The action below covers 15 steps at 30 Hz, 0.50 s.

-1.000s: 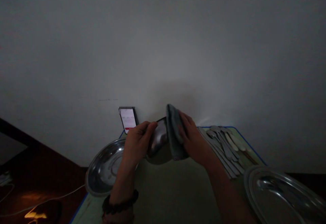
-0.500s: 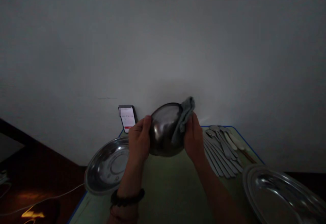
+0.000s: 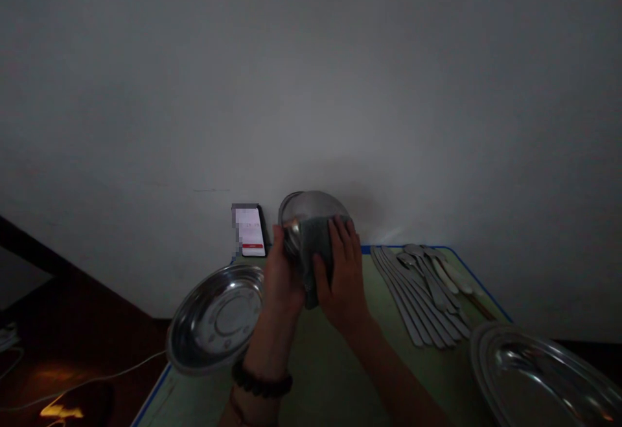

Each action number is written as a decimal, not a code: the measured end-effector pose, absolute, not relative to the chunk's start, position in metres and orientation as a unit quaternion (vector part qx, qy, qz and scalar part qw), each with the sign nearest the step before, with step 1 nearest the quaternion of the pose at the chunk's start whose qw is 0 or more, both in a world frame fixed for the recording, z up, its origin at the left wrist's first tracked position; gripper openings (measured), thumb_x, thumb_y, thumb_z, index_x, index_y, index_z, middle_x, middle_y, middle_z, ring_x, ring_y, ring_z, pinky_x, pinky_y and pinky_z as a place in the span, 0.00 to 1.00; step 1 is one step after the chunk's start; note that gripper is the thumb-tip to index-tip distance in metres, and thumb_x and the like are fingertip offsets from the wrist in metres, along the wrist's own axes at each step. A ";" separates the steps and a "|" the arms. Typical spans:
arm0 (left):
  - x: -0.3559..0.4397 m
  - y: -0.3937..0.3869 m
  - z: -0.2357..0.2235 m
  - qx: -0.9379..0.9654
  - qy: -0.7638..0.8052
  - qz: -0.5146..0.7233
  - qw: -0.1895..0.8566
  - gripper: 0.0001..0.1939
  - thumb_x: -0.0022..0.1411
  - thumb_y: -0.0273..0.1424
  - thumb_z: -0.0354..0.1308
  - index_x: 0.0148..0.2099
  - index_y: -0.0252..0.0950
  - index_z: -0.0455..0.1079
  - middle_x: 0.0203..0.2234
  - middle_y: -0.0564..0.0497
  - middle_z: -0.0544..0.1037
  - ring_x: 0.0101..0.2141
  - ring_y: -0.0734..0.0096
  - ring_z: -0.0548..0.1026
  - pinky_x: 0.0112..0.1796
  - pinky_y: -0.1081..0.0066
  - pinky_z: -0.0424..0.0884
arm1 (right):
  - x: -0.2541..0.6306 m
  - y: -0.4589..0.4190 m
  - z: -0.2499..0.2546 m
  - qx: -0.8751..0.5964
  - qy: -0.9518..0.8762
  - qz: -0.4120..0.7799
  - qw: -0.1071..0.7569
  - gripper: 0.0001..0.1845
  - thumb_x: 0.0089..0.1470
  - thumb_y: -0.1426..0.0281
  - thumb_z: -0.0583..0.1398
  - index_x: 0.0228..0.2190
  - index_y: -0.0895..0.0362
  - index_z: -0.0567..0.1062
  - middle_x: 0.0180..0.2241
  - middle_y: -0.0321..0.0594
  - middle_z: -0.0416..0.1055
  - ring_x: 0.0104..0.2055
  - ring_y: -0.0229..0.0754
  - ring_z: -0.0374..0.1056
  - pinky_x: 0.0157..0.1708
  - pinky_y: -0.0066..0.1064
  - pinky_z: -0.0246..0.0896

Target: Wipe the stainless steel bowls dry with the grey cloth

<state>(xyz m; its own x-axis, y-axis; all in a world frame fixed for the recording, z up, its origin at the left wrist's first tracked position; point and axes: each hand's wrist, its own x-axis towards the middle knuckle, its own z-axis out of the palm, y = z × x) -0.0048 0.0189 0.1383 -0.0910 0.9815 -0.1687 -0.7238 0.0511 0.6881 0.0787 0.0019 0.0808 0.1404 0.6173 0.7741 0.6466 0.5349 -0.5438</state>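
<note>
A shiny metal bowl is held up tilted above the table, close to the wall. My left hand grips its left side, thumb up along the edge. Spread over the bowl's near side is a grey-green cloth. My right hand presses this cloth against the bowl, its fingers laid over the fabric. Both hands and the cloth cover much of the bowl's lower part.
A metal basin stands left on the green table. Behind it a phone leans on the wall. To the right lie several knives, spoons and other cutlery, with a large metal tray at the near right corner.
My right hand has moved from the bowl's right rim onto its near side, bringing the cloth across it. The bowl has turned, and my left hand has shifted slightly right.
</note>
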 end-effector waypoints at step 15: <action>0.012 -0.011 0.139 0.597 0.457 0.536 0.383 0.27 0.54 0.51 0.53 0.15 0.36 0.55 0.14 0.56 0.54 0.18 0.77 0.51 0.18 0.73 0.49 | 0.121 0.002 0.112 -0.428 -0.601 0.080 0.671 0.21 0.60 0.67 0.48 0.51 0.52 0.70 0.55 0.41 0.67 0.62 0.44 0.55 0.61 0.49 0.49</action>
